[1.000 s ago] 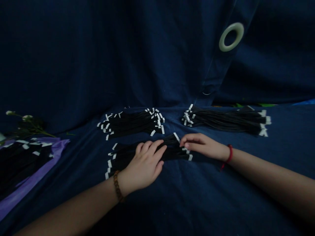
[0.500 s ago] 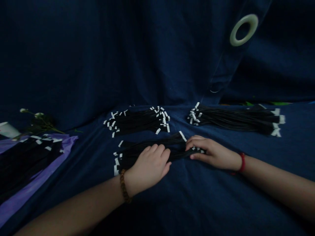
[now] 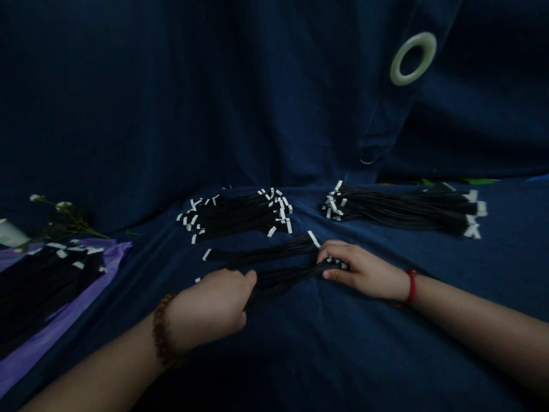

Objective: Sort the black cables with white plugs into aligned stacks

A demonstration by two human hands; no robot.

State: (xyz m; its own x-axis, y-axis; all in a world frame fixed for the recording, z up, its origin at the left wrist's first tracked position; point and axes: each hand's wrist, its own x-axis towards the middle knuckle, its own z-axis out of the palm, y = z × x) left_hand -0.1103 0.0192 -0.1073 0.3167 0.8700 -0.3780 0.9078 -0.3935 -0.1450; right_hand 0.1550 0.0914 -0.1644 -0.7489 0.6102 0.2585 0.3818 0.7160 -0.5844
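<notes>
Left hand (image 3: pixel 210 309) — brown beaded bracelet (image 3: pixel 160 337) at wrist. Right hand (image 3: pixel 364 272) — thin red cord bracelet (image 3: pixel 412 286). Forearms bare, no sleeves.

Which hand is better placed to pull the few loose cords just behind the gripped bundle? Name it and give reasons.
Right. The right hand pinches the bundle at its tagged end, beside the loose cords. The left hand is fisted around the bundle's other end, nearer the body.

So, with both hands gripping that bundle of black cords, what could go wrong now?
A few loose strands lie apart from the gripped bundle, so they may be left behind. The left hand and right hand hold opposite ends, so pulling could tangle cords or strip white tags. The rear pile lies close and could get mixed in.
</notes>
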